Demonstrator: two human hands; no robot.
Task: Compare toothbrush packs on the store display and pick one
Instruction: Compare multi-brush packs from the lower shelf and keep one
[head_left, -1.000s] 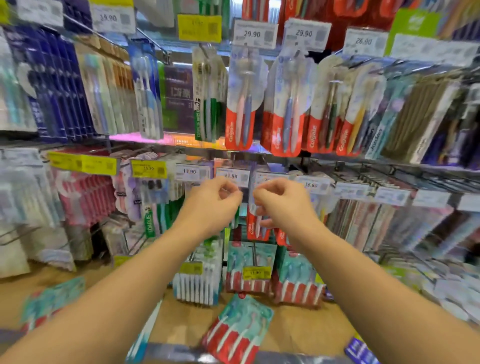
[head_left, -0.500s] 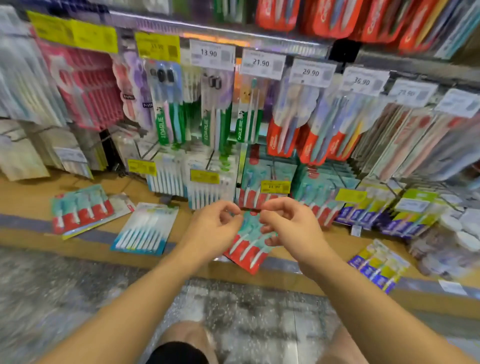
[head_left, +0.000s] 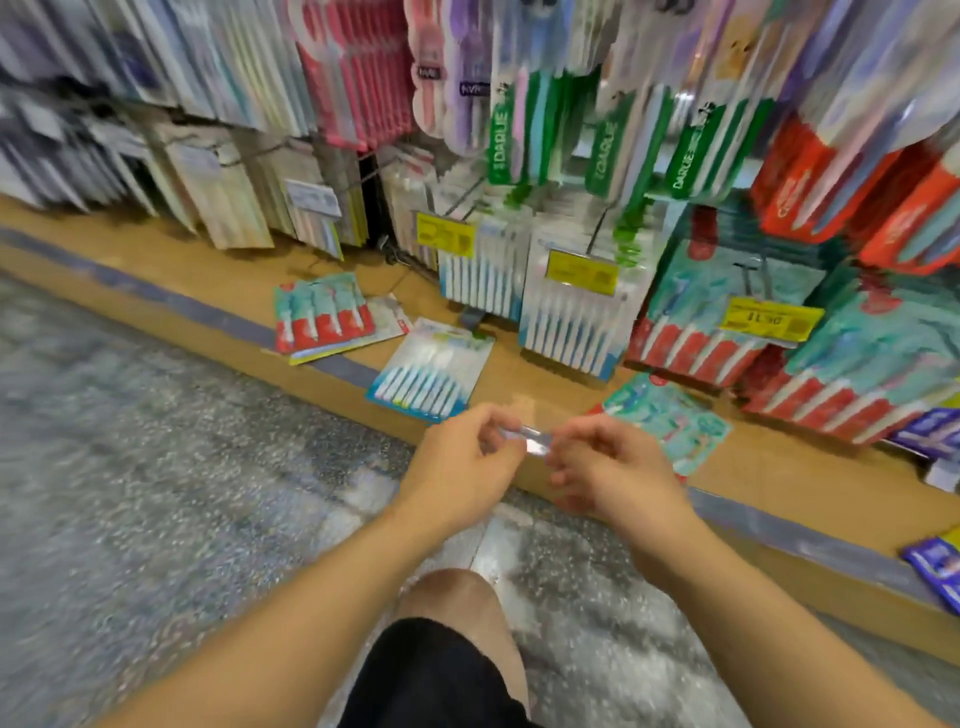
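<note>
My left hand (head_left: 462, 462) and my right hand (head_left: 613, 467) are close together low in front of the display, fingers curled. Between their fingertips they pinch a small clear, shiny piece (head_left: 532, 440); I cannot tell what it is. Just beyond my right hand a teal and red toothbrush pack (head_left: 675, 415) lies flat on the wooden base shelf (head_left: 218, 280). A blue and white pack (head_left: 431, 371) lies flat left of it, and another teal and red pack (head_left: 322, 317) further left. Green, red and pink packs hang above, blurred.
Standing packs with yellow price tags (head_left: 582, 273) fill the shelf's back right. Purple packs (head_left: 935, 566) lie at the right edge. The speckled grey floor (head_left: 156, 493) spreads on the left and below; my knee (head_left: 452, 603) is under my hands.
The view has swung down from the upper hooks to the base shelf and floor. My hands have come down with it, staying together, and the clear piece now shows between them.
</note>
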